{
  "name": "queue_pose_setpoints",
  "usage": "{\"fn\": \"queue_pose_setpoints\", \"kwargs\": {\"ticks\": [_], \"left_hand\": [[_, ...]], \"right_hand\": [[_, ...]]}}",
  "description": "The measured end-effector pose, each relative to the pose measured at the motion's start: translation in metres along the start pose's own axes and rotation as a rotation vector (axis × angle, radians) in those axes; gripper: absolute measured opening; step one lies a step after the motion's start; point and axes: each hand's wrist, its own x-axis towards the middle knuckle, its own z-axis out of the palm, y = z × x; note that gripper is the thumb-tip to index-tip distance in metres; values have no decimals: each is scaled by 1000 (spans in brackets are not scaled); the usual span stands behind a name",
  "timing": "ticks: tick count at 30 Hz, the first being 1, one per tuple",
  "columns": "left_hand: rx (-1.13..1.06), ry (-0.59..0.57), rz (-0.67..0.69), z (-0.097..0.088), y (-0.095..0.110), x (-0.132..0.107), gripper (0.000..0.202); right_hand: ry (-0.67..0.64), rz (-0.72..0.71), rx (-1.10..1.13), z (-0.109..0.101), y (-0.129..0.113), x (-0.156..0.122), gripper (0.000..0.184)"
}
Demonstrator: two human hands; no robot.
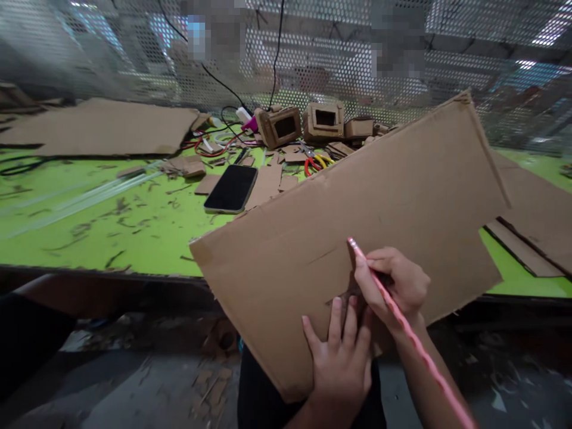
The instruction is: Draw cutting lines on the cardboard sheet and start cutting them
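A large brown cardboard sheet (286, 256) lies tilted across my lap and the table's front edge. My left hand (342, 351) is open, pressing flat on the sheet's lower part with fingers spread. Just right of it, my right hand (395, 283) is closed around a long pink pencil (391, 304) with a wavy-looking shaft. The pencil's silver-banded end points away from me, close to the cardboard; whether it touches is unclear. A thin dark line shows on the sheet left of that end. Dark marks or shadow lie at my left fingertips, partly hidden.
Behind the sheet, the green table (102, 226) carries a black phone (231, 188), cardboard scraps, pliers (310, 165) with red handles and small cardboard boxes (282, 126). More cardboard (111, 128) lies at left and right. A perforated metal screen (313, 59) stands behind; another person's arm (80, 298) shows at left.
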Motion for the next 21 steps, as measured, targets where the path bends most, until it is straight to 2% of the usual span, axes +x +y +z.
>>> {"fn": "queue_pose_setpoints", "kwargs": {"ticks": [2,5,9,13,14,17,18,21], "left_hand": [[0,-10,4,0,0,0,45],[-9,-21,15,0,0,0,44],[3,-25,14,-1,1,0,47],[16,-77,20,-2,1,1,49],[21,-77,23,-3,1,2,50],[33,-58,33,-3,1,2,52],[33,-65,29,-3,1,2,52],[31,-101,10,-4,1,3,50]], "right_hand": [[-12,-2,-4,0,-1,0,19],[-105,-53,27,0,-2,0,21],[14,1,-36,2,-2,-2,20],[-206,-159,81,2,-2,-3,22],[-205,-178,90,2,-2,-3,22],[-95,-155,25,3,-3,-2,22],[-109,-160,21,3,-3,-2,22],[-257,-222,90,4,-3,-1,23]]}}
